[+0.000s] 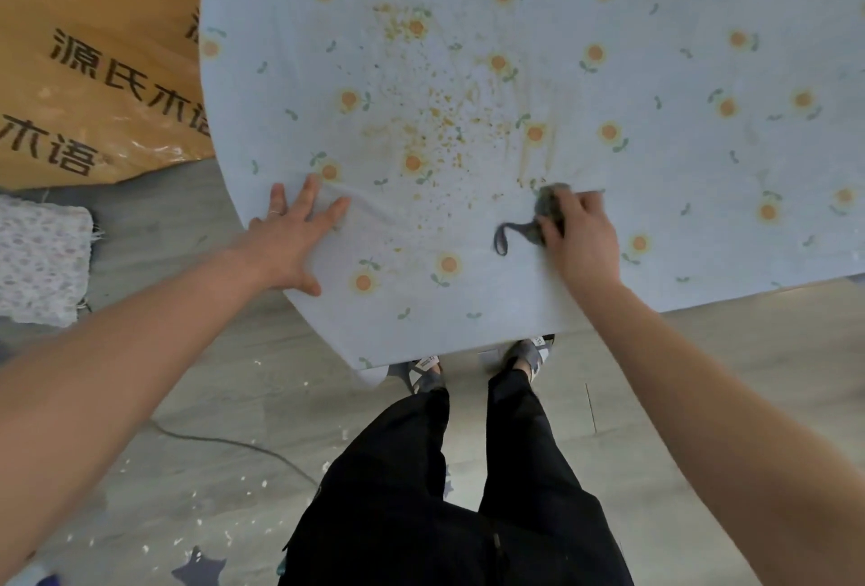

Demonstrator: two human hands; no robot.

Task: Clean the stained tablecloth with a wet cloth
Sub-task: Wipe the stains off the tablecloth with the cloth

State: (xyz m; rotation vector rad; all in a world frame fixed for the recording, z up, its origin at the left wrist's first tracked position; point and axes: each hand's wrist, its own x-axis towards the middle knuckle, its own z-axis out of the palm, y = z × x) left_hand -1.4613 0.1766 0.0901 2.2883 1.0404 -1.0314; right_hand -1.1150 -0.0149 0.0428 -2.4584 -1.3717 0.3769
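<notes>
My left hand (292, 237): fingers spread flat, pressing the pale blue flowered tablecloth (655, 155)
My right hand (582, 237): gripping a crumpled grey cloth (548, 206) beside orange stains (444, 117)

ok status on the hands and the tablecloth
Left hand flat on pale blue flower-print tablecloth. Right hand grips crumpled grey cloth beside orange-brown stains. Nothing blocking the wipe.

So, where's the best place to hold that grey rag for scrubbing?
The rag by its bunched body, from above, as the right hand does: it lies on the tablecloth, while the thin loop trailing left gives nothing to press with.
</notes>
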